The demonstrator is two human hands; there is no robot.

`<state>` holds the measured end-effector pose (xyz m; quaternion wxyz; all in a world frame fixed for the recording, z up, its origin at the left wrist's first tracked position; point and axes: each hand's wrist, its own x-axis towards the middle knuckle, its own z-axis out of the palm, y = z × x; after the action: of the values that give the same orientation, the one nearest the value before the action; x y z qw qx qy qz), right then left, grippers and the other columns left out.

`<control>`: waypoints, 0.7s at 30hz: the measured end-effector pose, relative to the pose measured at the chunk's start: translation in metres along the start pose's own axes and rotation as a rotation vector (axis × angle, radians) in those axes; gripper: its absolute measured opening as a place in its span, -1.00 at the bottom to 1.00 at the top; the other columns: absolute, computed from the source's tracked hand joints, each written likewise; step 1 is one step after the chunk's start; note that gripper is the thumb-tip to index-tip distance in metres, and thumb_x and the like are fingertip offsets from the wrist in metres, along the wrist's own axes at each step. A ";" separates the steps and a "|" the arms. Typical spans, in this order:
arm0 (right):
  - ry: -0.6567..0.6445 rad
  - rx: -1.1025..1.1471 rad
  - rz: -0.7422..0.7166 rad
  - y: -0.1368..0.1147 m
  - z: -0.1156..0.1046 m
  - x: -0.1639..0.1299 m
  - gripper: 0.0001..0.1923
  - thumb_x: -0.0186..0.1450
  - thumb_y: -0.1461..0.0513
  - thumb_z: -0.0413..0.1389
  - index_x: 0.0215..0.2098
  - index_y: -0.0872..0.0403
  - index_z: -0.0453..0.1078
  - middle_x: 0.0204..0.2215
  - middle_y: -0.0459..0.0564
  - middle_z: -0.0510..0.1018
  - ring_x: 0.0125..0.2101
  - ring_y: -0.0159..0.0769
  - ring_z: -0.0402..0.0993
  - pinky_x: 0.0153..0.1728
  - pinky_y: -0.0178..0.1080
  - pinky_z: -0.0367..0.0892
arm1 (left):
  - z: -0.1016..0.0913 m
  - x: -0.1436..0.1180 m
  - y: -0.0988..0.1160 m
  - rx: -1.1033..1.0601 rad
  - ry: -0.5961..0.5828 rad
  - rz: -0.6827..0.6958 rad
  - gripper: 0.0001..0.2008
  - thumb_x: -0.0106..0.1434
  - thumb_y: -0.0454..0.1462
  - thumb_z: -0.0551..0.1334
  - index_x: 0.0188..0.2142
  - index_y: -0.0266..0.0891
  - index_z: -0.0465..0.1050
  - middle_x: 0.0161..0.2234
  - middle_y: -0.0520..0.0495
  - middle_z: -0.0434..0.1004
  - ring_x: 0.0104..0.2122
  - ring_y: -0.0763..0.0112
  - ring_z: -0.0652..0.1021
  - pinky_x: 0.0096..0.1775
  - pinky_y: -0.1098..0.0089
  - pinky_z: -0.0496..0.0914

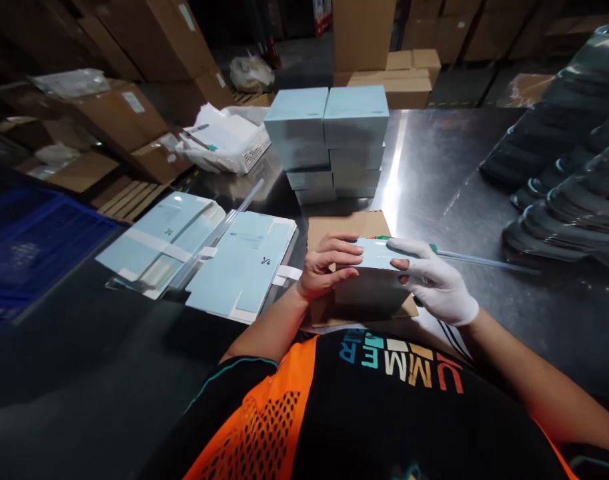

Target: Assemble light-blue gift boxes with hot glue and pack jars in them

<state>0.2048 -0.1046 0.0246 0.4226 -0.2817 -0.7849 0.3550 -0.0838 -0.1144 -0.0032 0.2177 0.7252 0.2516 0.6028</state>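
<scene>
Held box: pale blue flat cardboard box (379, 255), gripped between both hands just in front of the person's chest, at 6 o'clock from the centre of the view.
Left hand: bare left hand (324, 267), fingers curled closed over the left end of the pale blue box, thumb underneath.
Right hand: right hand (434, 280) in a white glove, fingers closed over the right end of the same box.
Under the hands: brown corrugated cardboard sheet (344, 227) lying flat on the surface, partly hidden by the hands and the box.
Surface: shiny steel surface (434, 160), with a bright streak of reflected light running toward 12 o'clock.
Box stack: two side-by-side columns of closed pale blue boxes (329, 140), at 12 o'clock from the hands, beyond the brown sheet.
Flat blanks: two piles of unfolded pale blue box blanks (194, 253) with white paper bands, at 9 o'clock from the hands.
Clear strip: long clear plastic strip (219, 233) resting slantwise between the two piles of blanks.
Basket: white mesh plastic basket (234, 150) holding white papers, at 10 o'clock, near the far edge of the surface.
Dark trays: stacks of dark glossy moulded plastic trays (564, 173), at 2 to 3 o'clock, well apart from the hands.
Thin rod: long thin pale rod (484, 261) lying on the surface, running out at 3 o'clock from the gloved hand; its near end is hidden.
Background: large brown cardboard cartons (134, 40) piled beyond the surface, from 10 to 1 o'clock.
</scene>
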 end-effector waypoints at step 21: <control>0.202 0.197 0.309 0.037 -0.001 -0.023 -0.11 0.44 -0.18 0.32 0.59 -0.12 0.21 0.54 0.31 0.38 0.41 0.22 0.52 0.40 0.35 0.45 | -0.094 0.150 -0.002 0.007 0.597 -0.475 -0.49 0.07 0.00 0.59 -0.12 -0.17 0.53 -0.43 0.12 0.52 -0.47 0.44 0.51 -0.43 0.46 0.44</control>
<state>0.2224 -0.0995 -0.0155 0.4651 -0.3902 -0.6477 0.4604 -0.1548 -0.0175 0.1273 0.2659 0.4398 0.4671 0.7195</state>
